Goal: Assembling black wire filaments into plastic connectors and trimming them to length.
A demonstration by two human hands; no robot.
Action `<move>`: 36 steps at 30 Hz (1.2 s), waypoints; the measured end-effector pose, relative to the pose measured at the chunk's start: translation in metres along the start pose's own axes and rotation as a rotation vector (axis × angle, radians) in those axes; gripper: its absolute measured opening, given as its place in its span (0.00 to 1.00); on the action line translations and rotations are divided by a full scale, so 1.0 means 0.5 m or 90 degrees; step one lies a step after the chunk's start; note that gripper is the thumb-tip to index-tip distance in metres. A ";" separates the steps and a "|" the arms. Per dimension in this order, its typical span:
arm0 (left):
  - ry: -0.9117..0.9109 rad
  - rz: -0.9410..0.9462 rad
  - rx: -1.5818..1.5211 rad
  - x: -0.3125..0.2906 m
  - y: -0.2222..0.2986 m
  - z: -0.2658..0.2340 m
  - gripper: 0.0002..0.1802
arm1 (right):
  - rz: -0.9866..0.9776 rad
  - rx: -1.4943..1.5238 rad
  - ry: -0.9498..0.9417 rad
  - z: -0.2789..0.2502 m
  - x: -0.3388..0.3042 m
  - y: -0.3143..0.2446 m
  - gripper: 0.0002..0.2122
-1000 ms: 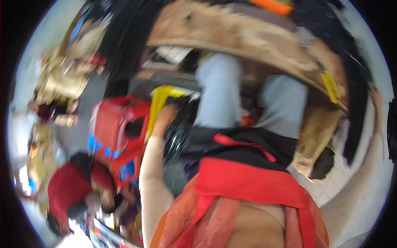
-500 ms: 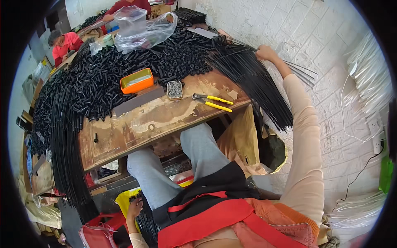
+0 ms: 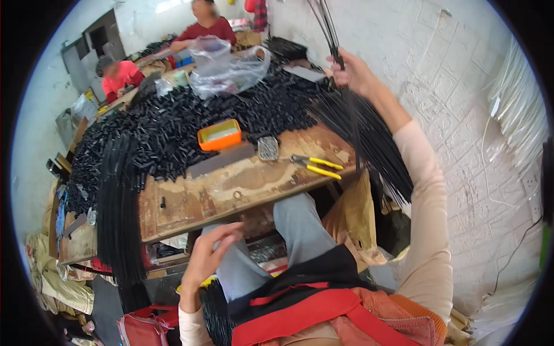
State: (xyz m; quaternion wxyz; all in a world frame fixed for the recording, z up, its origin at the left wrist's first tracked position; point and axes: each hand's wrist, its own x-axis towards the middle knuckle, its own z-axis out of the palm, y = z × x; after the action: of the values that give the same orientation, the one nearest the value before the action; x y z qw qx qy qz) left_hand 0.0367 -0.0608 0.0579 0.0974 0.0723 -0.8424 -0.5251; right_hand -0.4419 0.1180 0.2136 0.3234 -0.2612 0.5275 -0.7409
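My right hand (image 3: 355, 74), raised over the far right corner of the workbench, is closed round a few thin black rods (image 3: 325, 22). They stick up past my fingers and hang below toward the bench edge. Under that hand, a thick bundle of similar rods (image 3: 378, 138) lies across the corner and droops off the right side. My left hand (image 3: 209, 254) is above my lap near the bench's front edge, fingers stretched and nothing seen in it. Yellow-handled pincers (image 3: 317, 165) rest on the bench, between both hands.
A large heap of short black tubular pieces (image 3: 167, 124) covers the back of the bench (image 3: 231, 187). An orange box (image 3: 219, 138), a small tray of metal bits (image 3: 268, 149) and a plastic bag (image 3: 225, 75) stand there. Another rod bundle (image 3: 118, 213) hangs off the left. Two people sit beyond.
My right hand has lifted a few rods upright off the bundle at the right. My left hand has come up from low beside my leg to above my lap. The view has tilted up.
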 end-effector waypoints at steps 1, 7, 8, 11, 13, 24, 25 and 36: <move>-0.028 0.046 -0.077 0.038 0.036 0.005 0.16 | -0.022 0.027 0.015 0.024 -0.015 0.012 0.16; 0.102 0.071 -0.315 0.224 0.153 0.066 0.18 | -0.175 0.092 -0.081 0.343 -0.162 0.172 0.09; 0.008 -0.004 -0.379 0.204 0.185 0.064 0.18 | -0.167 0.048 -0.147 0.360 -0.184 0.183 0.10; -0.028 -0.083 -0.583 0.146 0.192 0.080 0.16 | -0.088 -0.161 -0.309 0.324 -0.202 0.161 0.13; 0.128 -0.071 -0.548 0.108 0.187 0.047 0.16 | 0.018 -0.508 -0.301 0.264 -0.205 0.133 0.17; 0.141 -0.002 -0.452 0.071 0.205 -0.028 0.15 | 0.046 -1.091 0.143 -0.204 -0.071 0.212 0.10; 0.142 -0.004 -0.455 0.080 0.198 -0.022 0.15 | 0.049 -1.093 0.141 -0.229 -0.089 0.244 0.10; 0.139 -0.026 -0.445 0.116 0.215 0.029 0.18 | 0.158 -0.994 0.181 -0.299 -0.125 0.233 0.07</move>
State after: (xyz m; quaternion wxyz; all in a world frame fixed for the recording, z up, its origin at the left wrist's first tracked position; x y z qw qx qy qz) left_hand -0.0252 -0.0143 0.1535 0.1949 0.1067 -0.5949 -0.7725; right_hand -0.4859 0.2296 0.0541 0.0571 -0.2542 0.9549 -0.1427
